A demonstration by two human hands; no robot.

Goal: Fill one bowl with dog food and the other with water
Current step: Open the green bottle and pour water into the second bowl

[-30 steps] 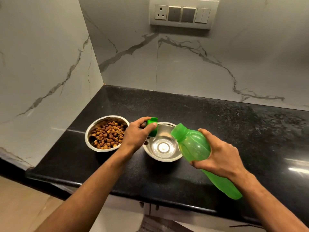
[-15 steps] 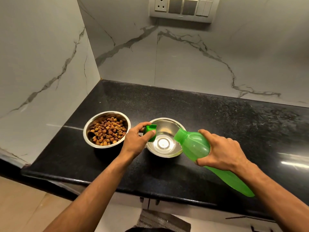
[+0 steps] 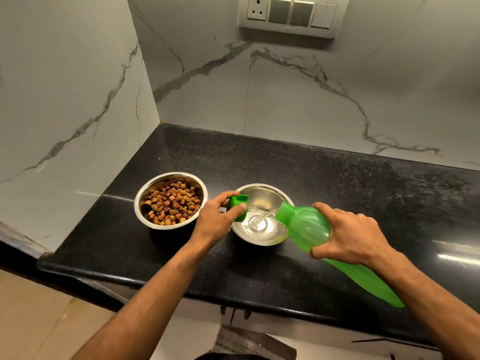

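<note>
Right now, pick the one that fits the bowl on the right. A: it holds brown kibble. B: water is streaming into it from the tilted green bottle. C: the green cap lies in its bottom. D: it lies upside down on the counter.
B: a clear stream of water runs from the mouth of the green bottle, tilted by the right hand, into the right bowl; the green cap is held in the left hand.

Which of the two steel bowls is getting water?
The right bowl, under the green bottle mouth, stream landing inside. The left bowl holds kibble.
</note>
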